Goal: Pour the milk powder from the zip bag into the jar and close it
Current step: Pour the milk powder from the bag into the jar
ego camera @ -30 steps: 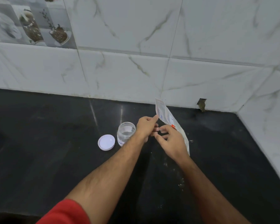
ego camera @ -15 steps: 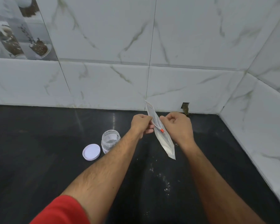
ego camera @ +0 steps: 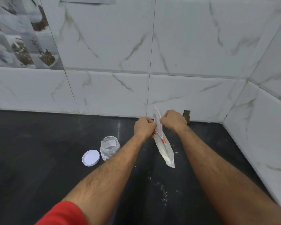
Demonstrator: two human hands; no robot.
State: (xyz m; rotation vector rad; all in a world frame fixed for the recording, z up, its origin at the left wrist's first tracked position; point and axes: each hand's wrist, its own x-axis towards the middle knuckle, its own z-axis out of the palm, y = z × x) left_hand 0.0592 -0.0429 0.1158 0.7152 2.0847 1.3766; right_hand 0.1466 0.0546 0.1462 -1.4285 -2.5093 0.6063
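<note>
Over at the far left, a patterned tile point(ego camera: 23, 33) printed with bowls and sprigs is breaking up the pale marble wall point(ego camera: 193, 46). Below it a black counter point(ego camera: 39, 143) is running the whole width of the corner. Sitting on that counter is a white lid point(ego camera: 90, 158), lying flat, and just to its right, almost touching, a clear jar point(ego camera: 110, 147) is standing upright with its mouth open and uncovered. A red sleeve point(ego camera: 63, 215) is showing at the bottom edge, on the left arm.

The left hand point(ego camera: 144, 127) is curling into a fist at one face of the zip bag point(ego camera: 164, 145), fingers pinching its edge near the top. The right hand point(ego camera: 173, 121) is doing the same on the opposite face, knuckles up, gripping the bag's upper part. The bag itself is hanging between the two fists, held above the counter, tilted so its lower corner points down and to the right; white powder is filling its lower half, and an orange slider point(ego camera: 163, 140) is sitting on the zip just below the hands. Whether the zip is parted I cannot tell.

Specks of spilled powder point(ego camera: 164, 194) are lying on the counter beneath the bag. A small chipped hole point(ego camera: 186, 116) is showing in the wall behind the right hand.
</note>
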